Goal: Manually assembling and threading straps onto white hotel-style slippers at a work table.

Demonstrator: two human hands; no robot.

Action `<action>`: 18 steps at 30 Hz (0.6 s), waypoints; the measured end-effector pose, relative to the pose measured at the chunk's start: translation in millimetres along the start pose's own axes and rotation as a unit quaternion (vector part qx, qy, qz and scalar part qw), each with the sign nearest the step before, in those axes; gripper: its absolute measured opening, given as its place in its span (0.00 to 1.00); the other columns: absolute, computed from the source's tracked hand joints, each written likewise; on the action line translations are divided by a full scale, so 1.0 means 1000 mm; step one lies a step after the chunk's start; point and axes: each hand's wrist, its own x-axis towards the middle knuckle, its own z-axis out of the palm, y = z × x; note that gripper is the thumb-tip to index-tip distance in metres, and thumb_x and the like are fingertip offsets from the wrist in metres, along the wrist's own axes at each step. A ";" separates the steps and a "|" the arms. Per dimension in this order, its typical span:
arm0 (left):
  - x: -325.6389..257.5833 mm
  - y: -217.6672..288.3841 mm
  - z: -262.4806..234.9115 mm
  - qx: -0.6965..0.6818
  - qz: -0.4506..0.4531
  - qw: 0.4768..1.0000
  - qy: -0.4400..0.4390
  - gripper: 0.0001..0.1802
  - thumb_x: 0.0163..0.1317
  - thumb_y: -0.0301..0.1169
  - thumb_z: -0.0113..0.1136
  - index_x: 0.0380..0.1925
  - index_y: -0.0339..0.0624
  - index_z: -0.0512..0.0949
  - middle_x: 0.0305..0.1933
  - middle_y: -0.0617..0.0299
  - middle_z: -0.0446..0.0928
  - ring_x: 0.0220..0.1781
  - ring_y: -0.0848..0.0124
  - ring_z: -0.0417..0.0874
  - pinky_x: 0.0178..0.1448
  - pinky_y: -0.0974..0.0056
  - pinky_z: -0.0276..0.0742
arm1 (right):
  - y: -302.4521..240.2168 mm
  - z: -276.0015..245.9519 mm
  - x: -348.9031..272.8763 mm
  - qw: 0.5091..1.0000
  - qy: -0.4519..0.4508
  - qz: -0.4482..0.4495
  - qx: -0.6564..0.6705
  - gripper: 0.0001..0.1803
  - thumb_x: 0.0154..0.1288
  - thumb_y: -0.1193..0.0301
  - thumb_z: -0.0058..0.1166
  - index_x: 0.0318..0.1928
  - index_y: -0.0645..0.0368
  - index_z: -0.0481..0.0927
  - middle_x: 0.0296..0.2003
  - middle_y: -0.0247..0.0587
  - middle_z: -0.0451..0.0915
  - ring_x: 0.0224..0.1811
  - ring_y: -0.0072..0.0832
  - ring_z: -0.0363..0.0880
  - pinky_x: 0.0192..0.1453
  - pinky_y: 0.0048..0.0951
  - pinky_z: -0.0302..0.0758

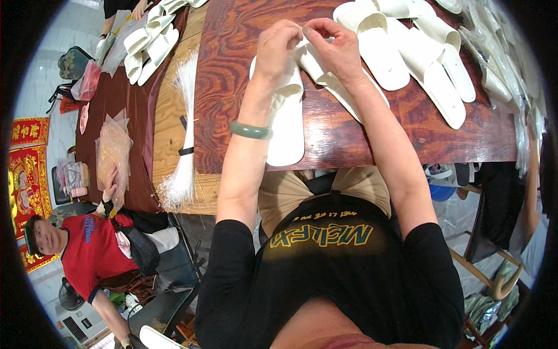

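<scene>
My left hand (275, 51) and my right hand (337, 51) meet near the far side of the wooden table. Fingers of both are pinched together at the tips; whatever lies between them is too small to make out. Just under my left hand is a white slide slipper (286, 131), its sole pointing toward me. A second white slipper (321, 72) lies at a slant below my right hand, partly covered by my fingers and forearm. A green bangle circles my left forearm.
More white slippers (390, 61) lie to the right, beside clear plastic-wrapped ones (500, 75). At left is a bundle of thin white ties (185, 128). Beyond it, a person in red touches plastic bags (113, 148) on a brown-covered table; further slippers (152, 49) rest there.
</scene>
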 end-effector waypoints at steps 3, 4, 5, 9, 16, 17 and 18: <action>0.001 -0.003 -0.001 0.013 0.011 1.000 -0.004 0.09 0.58 0.27 0.47 0.23 0.37 0.73 0.20 0.71 0.65 0.23 0.81 0.60 0.29 0.73 0.54 | 0.001 0.000 0.000 1.000 -0.008 0.010 0.001 0.08 0.59 0.70 0.58 0.36 0.61 0.82 0.28 0.26 0.79 0.30 0.13 0.71 0.37 0.17 0.70; 0.001 -0.004 -0.002 0.011 0.004 1.000 -0.006 0.09 0.58 0.27 0.47 0.23 0.36 0.73 0.20 0.71 0.65 0.24 0.81 0.60 0.29 0.74 0.54 | 0.002 0.000 0.000 1.000 -0.003 0.008 -0.004 0.08 0.59 0.70 0.58 0.36 0.62 0.82 0.28 0.26 0.79 0.30 0.13 0.71 0.37 0.16 0.70; 0.002 -0.005 -0.004 0.010 -0.007 1.000 -0.005 0.09 0.59 0.27 0.47 0.23 0.36 0.73 0.21 0.71 0.66 0.24 0.81 0.60 0.30 0.74 0.54 | 0.002 0.000 0.001 1.000 -0.009 0.011 -0.001 0.08 0.59 0.70 0.58 0.36 0.62 0.82 0.28 0.26 0.79 0.30 0.13 0.71 0.37 0.16 0.70; 0.003 -0.008 -0.006 0.025 0.020 0.999 -0.014 0.09 0.59 0.27 0.47 0.24 0.36 0.74 0.22 0.71 0.67 0.24 0.81 0.60 0.30 0.74 0.55 | 0.001 0.001 0.002 1.000 0.003 -0.003 0.004 0.08 0.58 0.71 0.58 0.35 0.62 0.82 0.27 0.28 0.79 0.28 0.14 0.72 0.35 0.17 0.70; 0.004 -0.004 -0.003 -0.008 0.017 0.999 0.038 0.08 0.60 0.27 0.49 0.25 0.37 0.75 0.23 0.70 0.69 0.25 0.82 0.62 0.31 0.75 0.58 | 0.007 -0.001 0.003 0.999 0.018 0.023 0.040 0.09 0.58 0.70 0.58 0.35 0.63 0.82 0.26 0.31 0.80 0.28 0.15 0.73 0.34 0.18 0.71; 0.004 -0.002 -0.005 -0.033 0.034 0.996 0.080 0.08 0.60 0.27 0.49 0.25 0.37 0.75 0.23 0.70 0.70 0.25 0.82 0.63 0.31 0.75 0.59 | 0.009 -0.002 0.005 0.999 0.007 0.020 0.046 0.09 0.58 0.70 0.58 0.35 0.63 0.82 0.26 0.31 0.80 0.28 0.15 0.73 0.34 0.18 0.71; 0.005 0.000 -0.009 -0.032 0.038 0.994 0.092 0.08 0.60 0.27 0.49 0.25 0.37 0.75 0.23 0.70 0.70 0.25 0.82 0.63 0.31 0.75 0.59 | 0.012 -0.003 0.006 0.998 0.029 0.034 0.045 0.09 0.58 0.70 0.58 0.36 0.63 0.82 0.26 0.31 0.80 0.29 0.15 0.74 0.35 0.18 0.72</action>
